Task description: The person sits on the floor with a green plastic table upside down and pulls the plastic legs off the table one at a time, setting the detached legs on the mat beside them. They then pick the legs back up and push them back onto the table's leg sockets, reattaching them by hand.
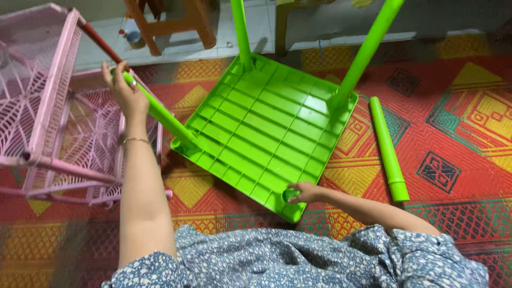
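left grip (pixel 124 88) clamped on fitted green leg (pixel 160 113) | right grip (pixel 305 192) fingers in empty corner socket (pixel 289 195) of upturned green table (pixel 264 130) | spare leg (pixel 388 149) lay apart on mat (pixel 469 138) | pink rack (pixel 58 112) crowded left side

Upturned table top (pixel 266 128) lying on the mat (pixel 458 106), loose leg (pixel 388 149) on the mat at its three o'clock, rack (pixel 58 117) at nine o'clock, stool (pixel 176 21) behind at eleven, one hand (pixel 124 88) on the nine-o'clock leg (pixel 160 113), other hand (pixel 305 192) at the six-o'clock corner.
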### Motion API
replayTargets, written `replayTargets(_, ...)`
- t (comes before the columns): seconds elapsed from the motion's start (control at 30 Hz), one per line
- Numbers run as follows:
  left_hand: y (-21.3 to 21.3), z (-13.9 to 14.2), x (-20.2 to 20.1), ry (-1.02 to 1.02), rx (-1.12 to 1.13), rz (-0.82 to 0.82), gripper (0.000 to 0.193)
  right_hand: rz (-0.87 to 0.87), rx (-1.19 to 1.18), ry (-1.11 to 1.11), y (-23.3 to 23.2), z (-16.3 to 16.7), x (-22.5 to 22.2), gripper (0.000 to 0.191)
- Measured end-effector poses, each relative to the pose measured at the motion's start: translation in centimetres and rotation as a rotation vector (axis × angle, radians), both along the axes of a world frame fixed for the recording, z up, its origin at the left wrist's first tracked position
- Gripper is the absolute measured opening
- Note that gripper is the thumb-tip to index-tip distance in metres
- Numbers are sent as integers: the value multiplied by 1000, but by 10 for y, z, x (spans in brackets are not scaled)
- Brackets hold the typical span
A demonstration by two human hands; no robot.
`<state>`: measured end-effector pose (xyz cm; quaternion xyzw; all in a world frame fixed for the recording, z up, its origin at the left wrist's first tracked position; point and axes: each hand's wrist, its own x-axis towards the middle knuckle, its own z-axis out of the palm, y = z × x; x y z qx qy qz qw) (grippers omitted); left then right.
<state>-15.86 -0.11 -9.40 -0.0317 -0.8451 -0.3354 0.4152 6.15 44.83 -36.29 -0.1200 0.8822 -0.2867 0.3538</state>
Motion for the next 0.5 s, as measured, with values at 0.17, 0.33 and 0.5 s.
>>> replayTargets(0.17,26,-27,6,-72,-195,287,71,-428,241,212,73,64,-71,55)
replayTargets(0.33,140,-117,56,-137,-330,-331,52,-857,44,1457,193,189,-157,103)
replayTargets(0.5,253,-225,155,-461,-579,-909,32,-848,-364,1262,222,250,-205,106)
